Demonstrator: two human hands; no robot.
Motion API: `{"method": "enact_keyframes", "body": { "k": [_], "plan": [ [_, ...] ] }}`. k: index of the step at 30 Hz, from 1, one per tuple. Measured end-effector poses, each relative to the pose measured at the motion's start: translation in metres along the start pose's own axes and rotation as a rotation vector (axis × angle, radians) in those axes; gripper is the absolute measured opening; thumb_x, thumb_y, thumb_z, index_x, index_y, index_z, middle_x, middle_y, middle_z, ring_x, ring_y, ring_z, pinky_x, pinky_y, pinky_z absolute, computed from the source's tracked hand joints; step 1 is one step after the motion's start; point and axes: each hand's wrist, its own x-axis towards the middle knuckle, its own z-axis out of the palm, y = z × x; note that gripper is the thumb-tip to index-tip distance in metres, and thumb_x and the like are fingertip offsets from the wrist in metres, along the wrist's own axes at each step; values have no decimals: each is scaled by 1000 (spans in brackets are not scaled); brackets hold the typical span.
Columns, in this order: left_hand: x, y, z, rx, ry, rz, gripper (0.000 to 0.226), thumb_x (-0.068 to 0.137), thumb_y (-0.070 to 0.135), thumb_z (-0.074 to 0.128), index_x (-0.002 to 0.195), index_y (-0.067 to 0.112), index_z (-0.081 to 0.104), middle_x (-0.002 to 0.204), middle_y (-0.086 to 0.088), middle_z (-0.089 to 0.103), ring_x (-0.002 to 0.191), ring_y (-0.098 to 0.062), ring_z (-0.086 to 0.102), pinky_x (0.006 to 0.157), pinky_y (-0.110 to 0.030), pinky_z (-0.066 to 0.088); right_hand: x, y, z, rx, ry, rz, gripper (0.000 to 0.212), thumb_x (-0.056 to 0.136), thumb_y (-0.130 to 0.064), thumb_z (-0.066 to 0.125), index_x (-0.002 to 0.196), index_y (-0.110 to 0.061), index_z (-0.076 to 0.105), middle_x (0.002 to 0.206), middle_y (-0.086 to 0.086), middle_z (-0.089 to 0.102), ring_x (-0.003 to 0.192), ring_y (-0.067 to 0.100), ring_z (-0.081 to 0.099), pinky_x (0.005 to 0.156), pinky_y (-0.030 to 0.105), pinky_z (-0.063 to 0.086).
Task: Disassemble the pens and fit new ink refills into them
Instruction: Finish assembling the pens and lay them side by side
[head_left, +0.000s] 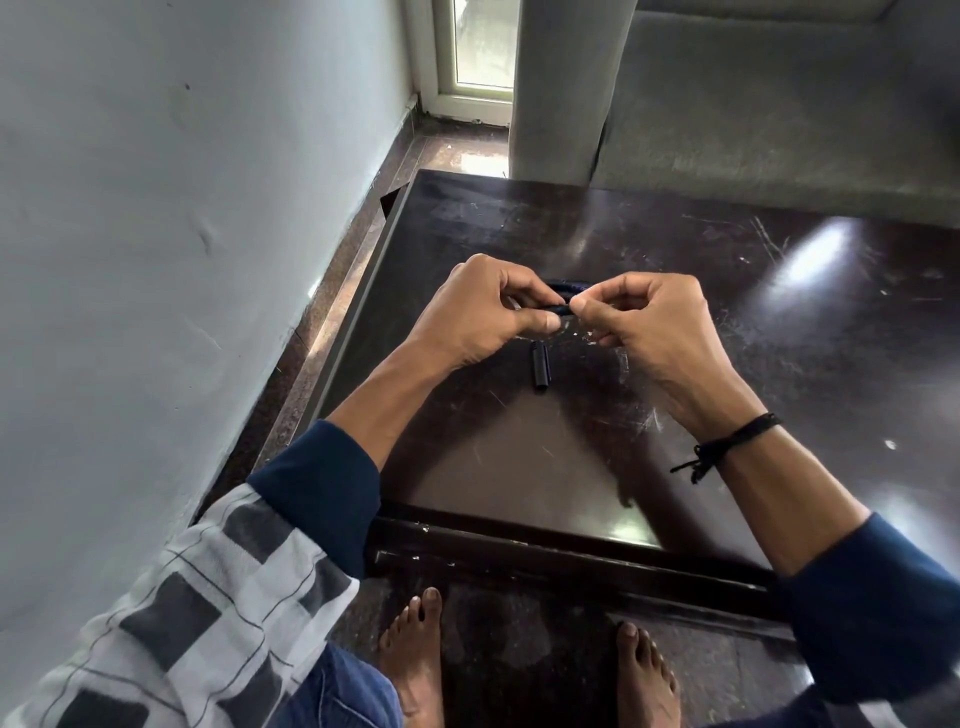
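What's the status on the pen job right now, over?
Left hand and right hand both pinching one dark pen above the table. Black pen piece lying loose on table beneath. Nothing blocking.

No text, label, brand mark or number is readable anywhere in view. The dark pen, pinched between the left hand and the right hand, is too small and shadowed to show any print. The short black pen piece on the scratched table just near of the hands is equally unreadable.
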Motion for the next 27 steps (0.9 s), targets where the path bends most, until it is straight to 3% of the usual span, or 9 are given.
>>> {"method": "enact_keyframes", "body": {
  "k": [4,7,10,12,17,23,27],
  "plan": [
    [0,-1,3,10,-3,1,18,76,21,86,94,24,81,77,8,76,65,-1,62,71,-23,50,0,4,2,-60,22,18,23,88,-33,81,75,-15,76,60,-1,69,55,8,57,52,21,48],
    [0,0,3,4,-2,-4,19,77,21,86,95,23,81,77,7,76,66,-3,64,71,-25,50,0,5,3,-82,46,36,31,88,-43,79,74,-15,76,60,-2,71,55,6,58,54,22,49],
    [0,1,1,-13,6,-5,20,77,19,85,96,22,81,79,5,77,75,-16,73,76,-30,57,1,3,1,-18,32,11,18,84,-35,84,78,-19,78,66,-2,73,59,6,62,57,20,52],
    [0,1,1,-15,7,-4,19,77,20,86,95,23,81,77,6,77,73,-12,72,74,-27,55,2,3,0,-27,14,-11,11,84,-27,84,77,-20,79,66,-1,73,60,7,62,58,22,52],
    [-1,-1,4,-4,12,-5,19,76,21,86,94,24,81,73,11,75,63,2,61,70,-22,50,0,5,2,-84,33,20,24,89,-35,79,73,-17,76,62,-1,71,57,9,58,58,29,50],
    [0,1,0,8,13,-6,20,76,21,87,95,24,81,77,8,77,75,-12,71,77,-32,57,0,1,-1,-28,10,14,12,86,-26,83,78,-18,79,69,5,74,62,11,62,63,28,54],
    [-1,3,1,20,16,-2,19,76,22,87,94,24,81,77,9,76,72,-8,69,75,-28,55,1,2,0,-41,10,10,18,88,-28,81,75,-16,76,64,2,71,57,8,59,57,23,51]
  ]
}}
